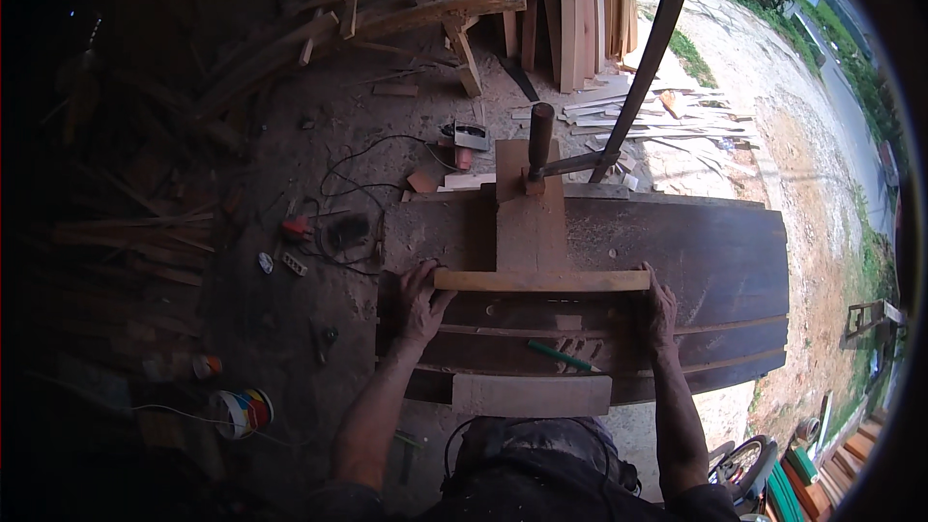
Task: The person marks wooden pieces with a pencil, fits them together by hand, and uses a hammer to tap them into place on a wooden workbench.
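A pale wooden slat (541, 280) lies crosswise on a dark wooden workbench (696, 251). My left hand (420, 300) grips its left end and my right hand (659, 309) grips its right end. The slat rests across an upright lighter board (530, 222) that runs away from me toward a dark cylindrical post (539, 135). A green pencil (559, 357) lies on the bench between my forearms, near a pale flat block (532, 394) at the front edge.
Power tools and black cables (358, 174) lie on the dirt floor to the left. Planks lean at the back (580, 10), with offcuts (657, 116) scattered behind the bench. A paint can (242, 412) stands at lower left. A dirt path and grass lie to the right.
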A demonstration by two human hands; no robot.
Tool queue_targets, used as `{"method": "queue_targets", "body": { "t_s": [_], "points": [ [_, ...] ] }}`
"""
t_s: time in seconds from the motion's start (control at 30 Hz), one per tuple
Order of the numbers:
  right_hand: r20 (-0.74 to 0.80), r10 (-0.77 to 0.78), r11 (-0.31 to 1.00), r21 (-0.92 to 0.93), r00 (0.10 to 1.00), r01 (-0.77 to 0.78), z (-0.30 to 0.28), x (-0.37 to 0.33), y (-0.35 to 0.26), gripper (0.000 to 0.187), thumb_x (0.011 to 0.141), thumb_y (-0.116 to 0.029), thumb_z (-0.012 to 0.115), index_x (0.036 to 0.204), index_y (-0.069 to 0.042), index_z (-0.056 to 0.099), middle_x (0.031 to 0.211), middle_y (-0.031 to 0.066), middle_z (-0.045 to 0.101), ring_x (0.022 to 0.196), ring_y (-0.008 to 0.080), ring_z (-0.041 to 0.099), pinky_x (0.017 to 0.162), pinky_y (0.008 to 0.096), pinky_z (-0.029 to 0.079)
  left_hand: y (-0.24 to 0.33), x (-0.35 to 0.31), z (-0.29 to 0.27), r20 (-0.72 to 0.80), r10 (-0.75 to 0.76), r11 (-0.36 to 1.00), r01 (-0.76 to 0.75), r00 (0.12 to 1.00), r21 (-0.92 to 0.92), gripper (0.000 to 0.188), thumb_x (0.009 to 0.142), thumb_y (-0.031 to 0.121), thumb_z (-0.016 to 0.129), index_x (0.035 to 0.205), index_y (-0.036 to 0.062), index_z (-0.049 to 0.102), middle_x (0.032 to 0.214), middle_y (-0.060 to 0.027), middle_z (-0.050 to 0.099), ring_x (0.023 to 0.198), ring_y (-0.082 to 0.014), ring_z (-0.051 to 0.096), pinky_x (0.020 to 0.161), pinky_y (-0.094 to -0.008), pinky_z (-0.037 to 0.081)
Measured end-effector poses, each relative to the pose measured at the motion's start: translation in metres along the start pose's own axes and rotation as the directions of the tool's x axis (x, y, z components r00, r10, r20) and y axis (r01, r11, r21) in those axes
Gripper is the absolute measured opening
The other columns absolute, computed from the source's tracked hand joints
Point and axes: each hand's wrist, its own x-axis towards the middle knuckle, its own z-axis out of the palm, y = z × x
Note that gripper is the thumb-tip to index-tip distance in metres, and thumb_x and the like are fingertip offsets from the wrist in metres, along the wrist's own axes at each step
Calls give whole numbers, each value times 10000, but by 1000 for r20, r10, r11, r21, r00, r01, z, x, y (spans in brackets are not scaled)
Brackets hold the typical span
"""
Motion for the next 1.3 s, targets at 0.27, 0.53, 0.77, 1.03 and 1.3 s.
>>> {"method": "queue_targets", "body": {
  "t_s": [0.27, 0.53, 0.77, 1.03, 1.3],
  "points": [
    [53, -16, 1000, 2, 998, 16, -1, -1, 5, 627, 900, -142, 597, 1498, -98, 412, 1338, 113, 637, 1167, 300, 632, 1002, 459, 421, 0, 0, 2, -3, -30, 999, 30, 1000, 29, 414, 848, 262, 770, 1199, 88, 636, 1250, -123, 592, 1142, -350, 544, 976, -462, 435],
    [-32, -64, 997, -52, 997, 62, 0, 1, -1, 638, 886, -101, 617, 1495, -93, 425, 1275, 122, 665, 1008, 344, 647, 905, 436, 460, 2, -3, 8, -35, -69, 996, 71, 997, 49, 401, 868, 286, 751, 1206, 96, 646, 1265, -111, 578, 1146, -358, 518, 968, -462, 438],
    [-64, -11, 1000, 1, 998, 11, 9, 2, 8, 627, 894, -153, 644, 1483, -86, 442, 1258, 143, 668, 954, 373, 648, 865, 443, 482, -3, -6, 8, -12, -53, 996, 54, 998, 66, 414, 871, 296, 747, 1221, 100, 641, 1277, -111, 569, 1145, -364, 509, 972, -465, 434],
    [-33, -31, 1000, -1, 999, 31, 0, 5, -2, 605, 906, -116, 608, 1484, -74, 434, 1290, 152, 652, 1039, 357, 653, 901, 435, 470, 5, -5, 7, -6, -98, 991, 98, 995, 91, 402, 874, 292, 745, 1216, 107, 645, 1271, -108, 567, 1164, -361, 498, 990, -465, 424],
    [33, 15, 999, 39, 999, -16, -4, 5, -2, 598, 904, -104, 607, 1477, -75, 440, 1308, 154, 643, 1110, 337, 648, 928, 447, 459, 7, -3, 9, -31, -125, 990, 127, 992, 55, 378, 880, 278, 741, 1202, 103, 653, 1265, -100, 571, 1150, -350, 514, 986, -455, 425]
  ]
}}
